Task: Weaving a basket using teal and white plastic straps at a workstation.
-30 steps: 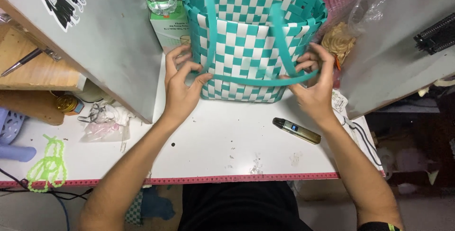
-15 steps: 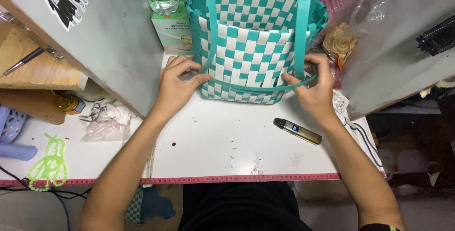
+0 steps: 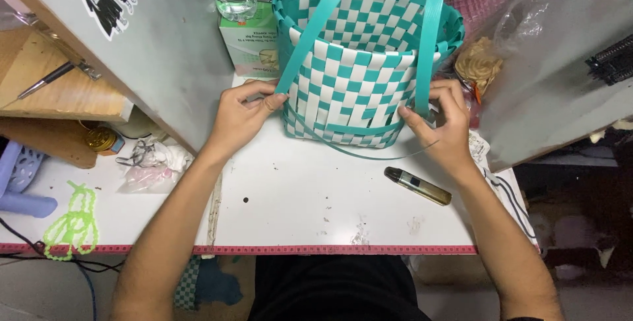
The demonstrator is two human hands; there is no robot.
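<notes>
Teal-and-white woven basket [image 3: 359, 64] upright, mouth toward camera

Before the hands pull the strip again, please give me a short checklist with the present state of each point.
1. Left hand pinches the teal strip at the left side of the woven basket: ok.
2. Right hand holds the other upright strip at the right side: ok.
3. Basket stands upright on the white table: ok.
4. Loose band lies flat against the base: not ok, it bows away from the front.
5. Dark pen-shaped device is apart from the basket: ok.
6. Strip ends fully tucked in the weave: cannot tell.
</notes>
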